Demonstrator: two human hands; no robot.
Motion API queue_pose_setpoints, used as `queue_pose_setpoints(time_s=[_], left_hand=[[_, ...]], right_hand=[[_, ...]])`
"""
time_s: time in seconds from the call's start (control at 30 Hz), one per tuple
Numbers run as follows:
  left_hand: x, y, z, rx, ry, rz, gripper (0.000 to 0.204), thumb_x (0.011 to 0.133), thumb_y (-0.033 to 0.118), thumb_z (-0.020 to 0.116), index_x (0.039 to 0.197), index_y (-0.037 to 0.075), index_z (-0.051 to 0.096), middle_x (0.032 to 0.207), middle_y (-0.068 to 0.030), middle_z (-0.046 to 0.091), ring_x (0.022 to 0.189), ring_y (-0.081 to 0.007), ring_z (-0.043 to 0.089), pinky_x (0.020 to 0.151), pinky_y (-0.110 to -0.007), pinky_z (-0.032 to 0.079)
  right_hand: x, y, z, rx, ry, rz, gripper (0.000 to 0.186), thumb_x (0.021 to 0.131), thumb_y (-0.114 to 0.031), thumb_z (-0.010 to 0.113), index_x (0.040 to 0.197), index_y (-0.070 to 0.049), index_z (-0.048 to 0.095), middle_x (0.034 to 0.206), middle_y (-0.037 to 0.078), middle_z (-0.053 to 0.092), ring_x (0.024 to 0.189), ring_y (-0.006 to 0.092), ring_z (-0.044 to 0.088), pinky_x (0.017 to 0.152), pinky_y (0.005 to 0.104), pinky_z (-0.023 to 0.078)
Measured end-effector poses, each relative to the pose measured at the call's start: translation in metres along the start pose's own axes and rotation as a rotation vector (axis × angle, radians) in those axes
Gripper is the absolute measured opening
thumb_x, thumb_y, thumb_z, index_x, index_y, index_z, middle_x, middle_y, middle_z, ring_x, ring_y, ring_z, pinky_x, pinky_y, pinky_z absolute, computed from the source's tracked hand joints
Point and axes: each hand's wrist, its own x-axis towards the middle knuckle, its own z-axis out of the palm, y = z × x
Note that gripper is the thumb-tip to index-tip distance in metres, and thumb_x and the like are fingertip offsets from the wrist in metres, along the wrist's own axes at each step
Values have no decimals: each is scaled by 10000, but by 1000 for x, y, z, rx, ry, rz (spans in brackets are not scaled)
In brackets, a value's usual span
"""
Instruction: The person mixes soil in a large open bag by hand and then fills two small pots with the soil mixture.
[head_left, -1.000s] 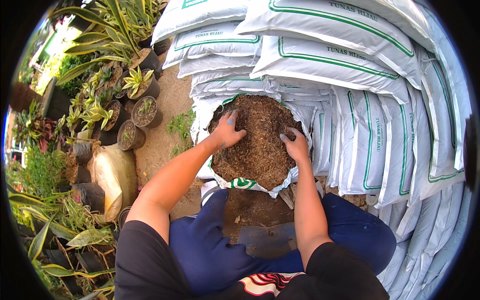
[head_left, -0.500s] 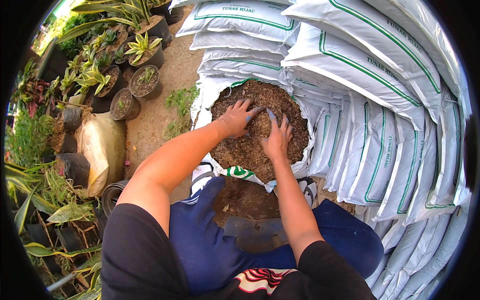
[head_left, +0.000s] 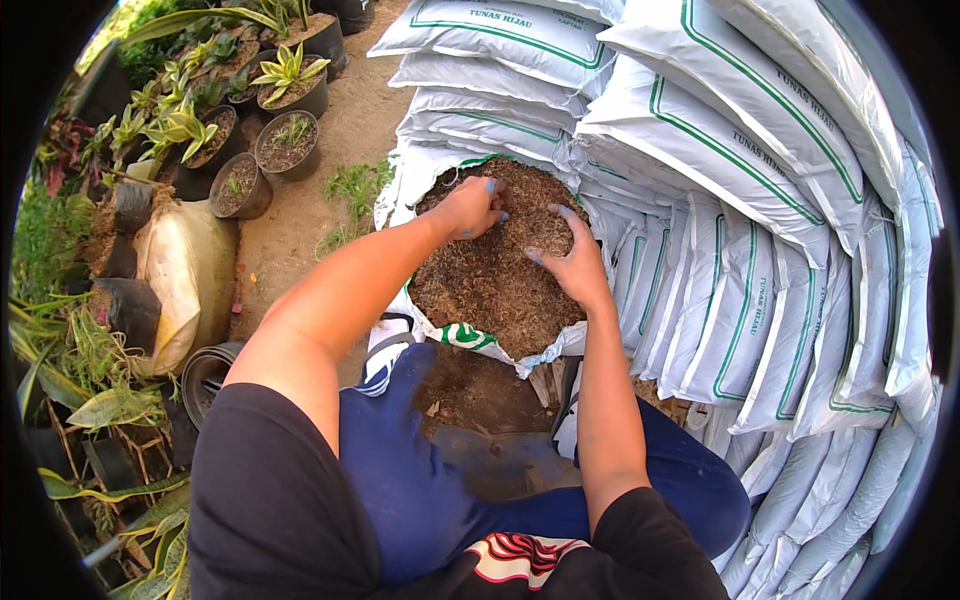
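In front of me stands a white sack (head_left: 398, 188), its mouth rolled wide, filled with brown fibrous potting mix (head_left: 478, 290). Over the far left part of the mix is my left hand (head_left: 472, 208), its fingers curled together; whatever they may hold is hidden. My right hand (head_left: 578, 262) hovers at the right side of the mix, thumb and fingers spread apart, with nothing in it. Bluish stains show on the fingertips of both hands.
Stacked white sacks with green borders (head_left: 690, 150) rise behind and to the right, close by my right hand. On the left are potted plants (head_left: 288, 145), a filled yellowish sack (head_left: 185, 275) and bare soil (head_left: 345, 100). My legs flank the open sack.
My left hand has gone from spread on the mix to curled fingers. My right hand has shifted slightly right, away from the left, with its fingers still apart.
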Motion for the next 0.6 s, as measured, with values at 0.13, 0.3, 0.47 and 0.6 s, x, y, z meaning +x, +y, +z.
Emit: queue_pose_setpoints(time_s=[0.13, 0.3, 0.47, 0.6], left_hand=[[-3, 0, 10, 6, -46, 68, 405, 929, 87, 683, 1325, 58, 604, 1115, -162, 725, 1011, -337, 690, 953, -430, 544], [-19, 30, 24, 350, -130, 123, 662, 923, 239, 712, 1522, 165, 439, 1519, -189, 429, 1389, -407, 397, 1158, -569, 348], [-27, 28, 28, 481, -227, 121, 737, 910, 288, 733, 1554, 176, 392, 1507, -164, 415, 1406, -405, 361, 1138, -579, 363], [-27, 23, 27, 479, -226, 121, 779, 889, 299, 752, 1563, 181, 379, 1524, -160, 397, 1421, -412, 348, 1134, -600, 359]], right_hand=[[-23, 7, -15, 328, -85, 249, 888, 780, -289, 911, 1504, -76, 442, 1526, 227, 490, 1447, 410, 442, 1166, 458, 398], [-74, 60, -2, 129, 69, 395, 974, 824, -414, 866, 1542, 6, 360, 1541, 279, 439, 1432, 445, 430, 1189, 481, 364], [-103, 37, 56, -30, 102, 570, 1260, 708, -372, 953, 1647, -121, 152, 1592, 385, 233, 1455, 500, 354, 1195, 497, 347], [-99, 19, 84, -439, -3, 589, 1376, 649, -359, 987, 1665, -251, 65, 1611, 427, 90, 1463, 583, 284, 1203, 539, 321]])
